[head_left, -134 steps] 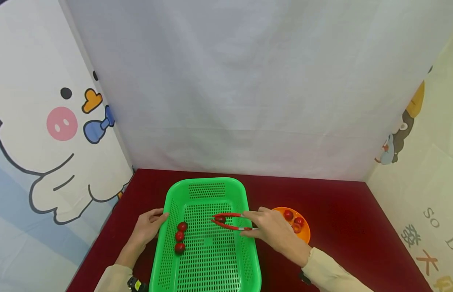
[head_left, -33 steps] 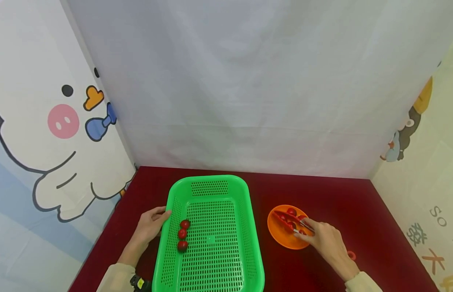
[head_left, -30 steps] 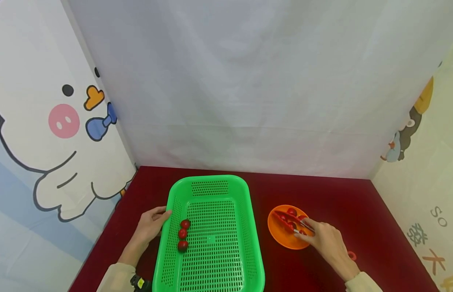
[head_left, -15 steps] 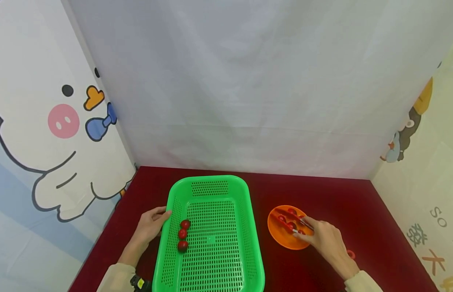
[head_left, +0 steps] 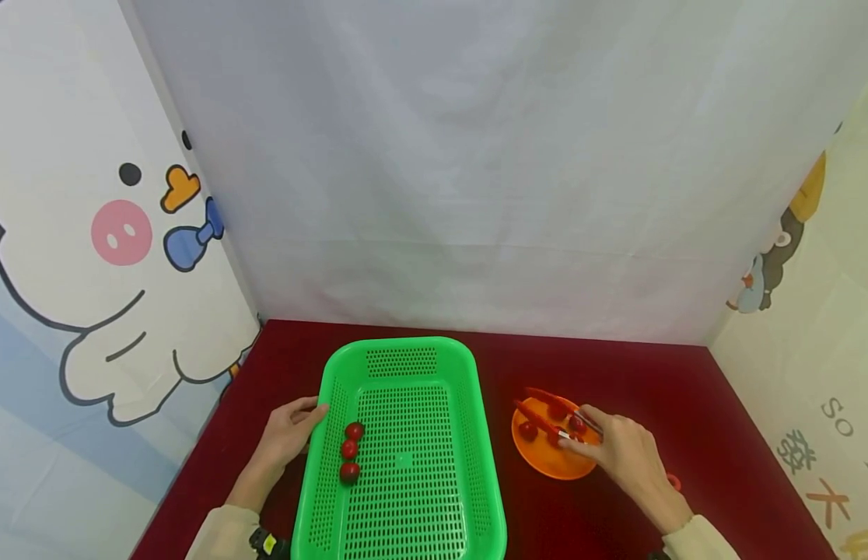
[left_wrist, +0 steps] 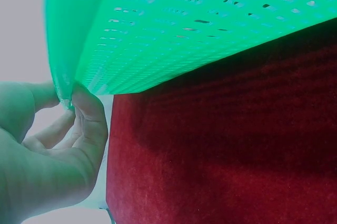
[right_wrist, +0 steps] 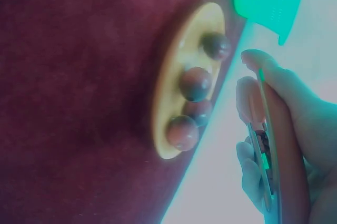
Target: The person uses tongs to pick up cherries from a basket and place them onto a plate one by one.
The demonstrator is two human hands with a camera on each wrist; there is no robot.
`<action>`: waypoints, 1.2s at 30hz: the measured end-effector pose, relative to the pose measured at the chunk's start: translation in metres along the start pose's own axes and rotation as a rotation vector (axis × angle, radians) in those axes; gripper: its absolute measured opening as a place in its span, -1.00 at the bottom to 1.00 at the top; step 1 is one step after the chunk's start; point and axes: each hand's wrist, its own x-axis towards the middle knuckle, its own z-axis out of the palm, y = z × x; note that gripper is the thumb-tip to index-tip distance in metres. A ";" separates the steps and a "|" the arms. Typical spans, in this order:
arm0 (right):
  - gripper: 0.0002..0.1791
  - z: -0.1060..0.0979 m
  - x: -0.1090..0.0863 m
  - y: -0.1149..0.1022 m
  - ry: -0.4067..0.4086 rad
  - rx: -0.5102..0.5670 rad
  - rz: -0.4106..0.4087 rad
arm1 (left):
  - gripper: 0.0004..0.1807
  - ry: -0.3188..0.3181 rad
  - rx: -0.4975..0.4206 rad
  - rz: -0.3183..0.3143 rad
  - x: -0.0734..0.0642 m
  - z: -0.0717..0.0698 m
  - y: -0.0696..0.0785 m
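Observation:
My left hand (head_left: 287,435) pinches the left rim of a green perforated plastic basket (head_left: 487,435); in the left wrist view, thumb and fingers close on that rim (left_wrist: 66,77). Three small round red fruits, like cherry tomatoes (head_left: 349,449), lie in a row along the basket's left side. My right hand (head_left: 626,455) holds red-tipped tongs (head_left: 537,418) over an orange plate (head_left: 553,464), their arms spread apart. Several similar red fruits (head_left: 528,431) sit on the plate, partly covered by the tongs; the right wrist view shows the plate (right_wrist: 192,34) below and away from the tongs (right_wrist: 287,145).
A dark red cloth (head_left: 658,404) covers the table. A white curtain (head_left: 434,194) hangs at the back, with printed cartoon panels (head_left: 63,233) at both sides. Behind my right wrist a red ring (head_left: 674,481) shows.
The tongs went from around a red fruit in the basket to the plate. That fruit is out of the basket; the tongs have now risen and lie apart from the plate's fruits. The left hand stays put.

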 end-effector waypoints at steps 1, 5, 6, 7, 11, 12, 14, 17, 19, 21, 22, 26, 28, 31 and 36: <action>-0.37 -0.001 0.001 -0.001 0.010 0.000 -0.007 | -0.42 0.001 0.002 0.003 0.000 0.000 0.000; -0.40 -0.007 0.005 -0.007 0.025 0.001 -0.020 | -0.42 0.006 0.004 0.009 0.000 0.001 -0.001; -0.40 -0.008 0.006 -0.008 0.025 0.002 -0.022 | -0.42 0.006 0.002 0.009 0.000 0.001 -0.001; -0.40 -0.010 0.007 -0.010 0.023 0.004 -0.022 | -0.42 0.007 0.000 0.007 0.000 0.001 -0.001; -0.38 -0.014 0.012 -0.016 0.026 0.007 -0.029 | -0.41 0.004 0.006 0.008 0.001 0.001 -0.001; -0.38 -0.015 0.013 -0.018 0.030 0.008 -0.034 | -0.40 0.004 0.008 0.009 0.001 0.001 -0.001; -0.40 -0.016 0.015 -0.021 0.040 0.012 -0.046 | -0.41 0.003 0.013 0.013 0.001 0.002 -0.001; -0.42 -0.016 0.017 -0.024 0.061 0.011 -0.073 | -0.41 0.003 0.009 0.018 0.000 0.002 -0.002; -0.44 -0.017 0.019 -0.027 0.081 0.005 -0.092 | -0.41 0.002 0.004 0.020 0.000 0.002 -0.001; -0.42 -0.017 0.022 -0.030 0.100 0.000 -0.108 | -0.41 0.003 0.002 0.019 0.000 0.002 -0.001; -0.41 -0.017 0.023 -0.031 0.107 -0.002 -0.114 | -0.41 0.003 0.004 0.020 0.000 0.002 -0.001; -0.39 -0.018 0.029 -0.039 0.123 0.013 -0.141 | -0.41 0.007 0.013 0.020 -0.001 0.001 -0.001; -0.40 -0.018 0.032 -0.044 0.124 0.022 -0.157 | -0.41 0.006 0.014 0.019 -0.001 0.000 0.000; -0.44 -0.016 0.036 -0.050 0.121 0.035 -0.179 | -0.41 0.006 0.011 0.016 -0.001 0.000 0.000; -0.44 -0.011 0.040 -0.060 0.108 0.049 -0.196 | -0.41 0.010 0.007 0.014 0.000 0.001 -0.001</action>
